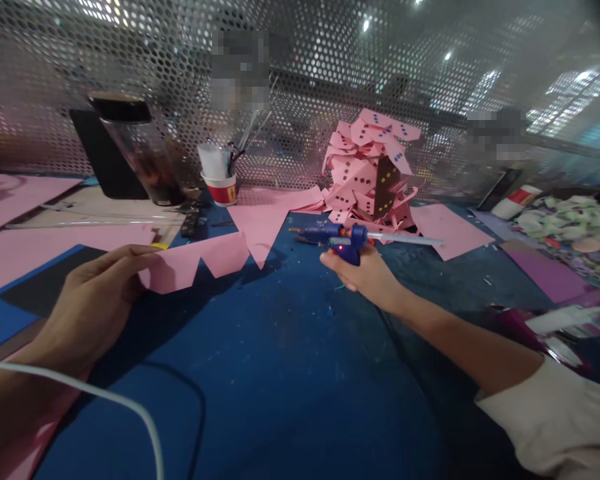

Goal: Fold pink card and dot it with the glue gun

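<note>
Left hand, fingers pinching a zigzag-cut pink paper strip; right hand, at 3 o'clock, fingers gripping a blue glue gun above the bench.

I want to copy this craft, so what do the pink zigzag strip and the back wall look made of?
Pink zigzag strip: probably thin matte craft paper or card, flat and cleanly cut. Back wall: seemingly perforated sheet metal, silvery, with even round holes that catch the light.

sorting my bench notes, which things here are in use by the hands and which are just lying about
In use:
left hand holding zigzag pink strip
right hand holding glue gun

Lying about:
pile of dotted pink pieces
paper cup
dark jar
purple sheet
</note>
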Tool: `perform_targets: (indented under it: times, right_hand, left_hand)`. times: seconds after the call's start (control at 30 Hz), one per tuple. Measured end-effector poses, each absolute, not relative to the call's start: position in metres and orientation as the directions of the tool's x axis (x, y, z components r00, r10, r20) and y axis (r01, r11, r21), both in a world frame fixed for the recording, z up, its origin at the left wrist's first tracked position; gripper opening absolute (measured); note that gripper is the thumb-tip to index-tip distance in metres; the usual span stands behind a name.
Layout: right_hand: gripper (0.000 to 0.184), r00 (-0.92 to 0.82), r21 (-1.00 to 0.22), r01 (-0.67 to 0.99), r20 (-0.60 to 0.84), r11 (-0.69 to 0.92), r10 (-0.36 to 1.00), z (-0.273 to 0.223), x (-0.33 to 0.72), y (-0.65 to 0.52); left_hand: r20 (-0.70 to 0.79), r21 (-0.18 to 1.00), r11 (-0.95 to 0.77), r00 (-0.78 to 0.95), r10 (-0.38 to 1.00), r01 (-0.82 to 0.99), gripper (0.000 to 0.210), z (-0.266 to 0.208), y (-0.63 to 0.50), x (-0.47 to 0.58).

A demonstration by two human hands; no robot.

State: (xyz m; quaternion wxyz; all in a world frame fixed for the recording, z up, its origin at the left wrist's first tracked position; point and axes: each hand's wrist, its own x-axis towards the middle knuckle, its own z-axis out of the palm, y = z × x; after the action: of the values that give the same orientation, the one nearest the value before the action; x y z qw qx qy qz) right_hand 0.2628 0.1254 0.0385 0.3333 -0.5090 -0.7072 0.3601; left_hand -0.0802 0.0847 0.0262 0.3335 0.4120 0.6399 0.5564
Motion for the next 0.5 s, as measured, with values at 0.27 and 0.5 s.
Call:
perform_targets:
  times: [0.27, 0.5]
  right_hand:
    - [0.038, -0.348, -0.85, 0.49, 0.014, 0.195, 0.937, 0.033, 0.259, 0.127]
    - [0.033, -0.461, -0.803, 0.544, -0.046, 0.242, 0.886, 0.026, 0.259, 0.119]
  left_hand:
    - [-0.024, 0.998, 0.042, -0.412, 0.911, 0.036, 0.024, 0.014, 0.089, -0.091]
    - [0.069, 0.984, -0.001, -0.375, 0.924, 0.18, 0.019, -0.003, 0.093, -0.104]
